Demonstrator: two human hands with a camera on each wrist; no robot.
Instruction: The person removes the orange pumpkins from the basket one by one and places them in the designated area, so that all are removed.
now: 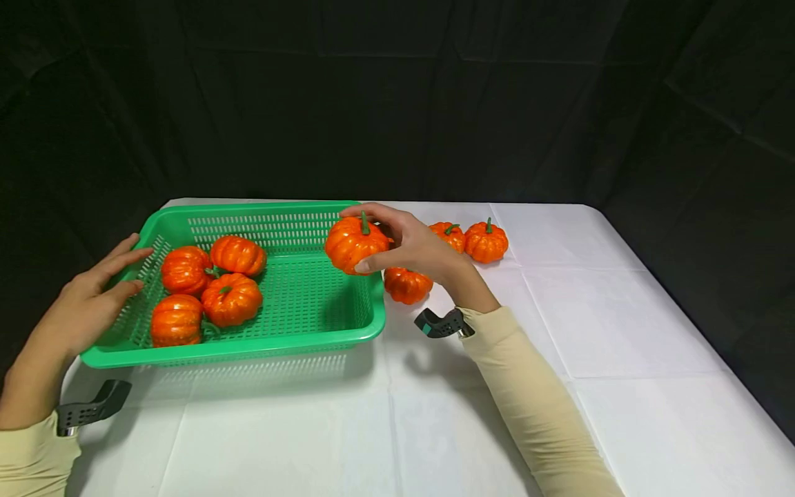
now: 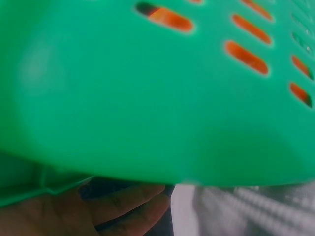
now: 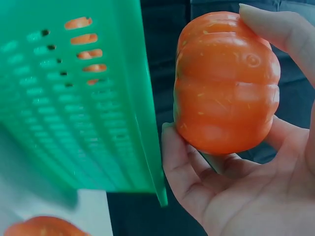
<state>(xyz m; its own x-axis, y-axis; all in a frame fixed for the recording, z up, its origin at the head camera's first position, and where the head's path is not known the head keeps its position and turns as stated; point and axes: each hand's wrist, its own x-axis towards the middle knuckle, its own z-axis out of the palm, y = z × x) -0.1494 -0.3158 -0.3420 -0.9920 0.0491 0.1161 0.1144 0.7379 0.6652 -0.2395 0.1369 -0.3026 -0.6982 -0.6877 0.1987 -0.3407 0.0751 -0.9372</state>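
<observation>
Black cloth (image 1: 397, 117) hangs beyond both grips, and the white surface (image 1: 621, 324) spreads under them. The right arm (image 1: 540, 414), in a pale sleeve, slants up from the near side, with the wrist raised above the surface; its right grip (image 1: 413, 241) is clamped on a pumpkin (image 1: 354, 247), thumb on the near side, fingers around the far side and beneath. The left arm (image 1: 37, 449) comes in low from the left, and the left grip (image 1: 87, 300) lies against the basket's left rim, fingers spread and fairly straight, thumb apart from them.

The green basket (image 1: 236, 348) stands between the two grips, its slotted right end just below the right grip. The held pumpkin is level with or above that end's rim — whether it is past the rim, I cannot tell. Inside the basket, close to the left grip, four pumpkins (image 1: 232, 299) sit together; the half nearer the right grip shows bare mesh floor. Three loose pumpkins (image 1: 486, 241) lie on the surface: one just below the right grip, beside the basket, and two to the right of it, one partly hidden by the hand. The held pumpkin's green stem (image 1: 365, 223) points up.
</observation>
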